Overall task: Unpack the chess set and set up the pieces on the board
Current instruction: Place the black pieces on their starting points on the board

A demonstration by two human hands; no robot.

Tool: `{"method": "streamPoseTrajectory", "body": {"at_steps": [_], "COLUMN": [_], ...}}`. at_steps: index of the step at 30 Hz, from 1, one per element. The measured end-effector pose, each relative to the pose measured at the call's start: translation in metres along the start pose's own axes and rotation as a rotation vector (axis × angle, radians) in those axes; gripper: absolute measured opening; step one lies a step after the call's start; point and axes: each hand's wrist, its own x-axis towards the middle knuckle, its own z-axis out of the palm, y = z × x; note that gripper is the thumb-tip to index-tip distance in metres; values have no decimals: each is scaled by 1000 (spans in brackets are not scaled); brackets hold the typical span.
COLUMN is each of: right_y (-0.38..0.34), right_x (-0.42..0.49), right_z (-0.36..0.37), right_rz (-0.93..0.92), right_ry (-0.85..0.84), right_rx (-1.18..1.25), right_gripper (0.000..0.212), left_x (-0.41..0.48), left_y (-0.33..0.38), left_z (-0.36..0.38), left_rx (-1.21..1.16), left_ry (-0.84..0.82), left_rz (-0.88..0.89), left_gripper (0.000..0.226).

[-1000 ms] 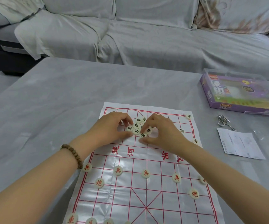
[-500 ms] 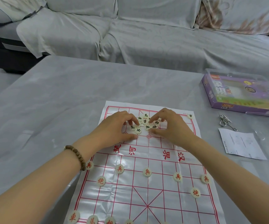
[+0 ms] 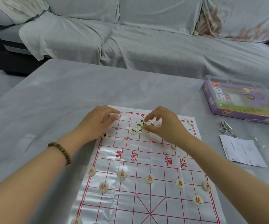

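We found the loose pile [image 3: 140, 130] at nine o'clock of the nearer right hand [image 3: 166, 126]; left hand [image 3: 98, 122] beyond; both curled, whether gripping anything we could not tell

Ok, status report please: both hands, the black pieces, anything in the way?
Left hand at far left corner of board, fingers curled, grip unclear. Right hand in the black pile, grip unclear. Pile unsorted, far side; red soldiers set. Nothing blocking.

The left hand [image 3: 98, 123] lies at the far-left corner of the board [image 3: 146, 160]. The right hand [image 3: 166, 125] curls over a cluster of black-lettered pieces [image 3: 138, 128]. Nearer, 5 red soldiers [image 3: 149, 178] form a row, with 2 red cannons [image 3: 103, 187] closer still.
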Motion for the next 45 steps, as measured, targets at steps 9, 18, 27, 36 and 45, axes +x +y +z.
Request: {"method": "streamPoseTrajectory", "body": {"at_steps": [9, 18, 27, 36, 45], "right_y": [-52, -54, -53, -48, -39], "right_x": [67, 77, 94, 96, 85], "right_z": [50, 54, 72, 71, 30], "right_rz": [-35, -46, 47, 40, 0], "right_ry": [30, -141, -6, -28, 91], "right_rx": [-107, -47, 156, 203, 258], "right_gripper": [30, 27, 23, 19, 16], "left_x": [-13, -14, -13, -12, -16], "left_y": [-54, -55, -56, -57, -55], "left_z": [-5, -1, 0, -1, -7], "left_rx": [193, 239, 194, 148, 113], "left_ry": [26, 57, 86, 84, 67], "left_rz": [-3, -10, -23, -51, -53], "left_gripper": [63, 58, 45, 41, 42]}}
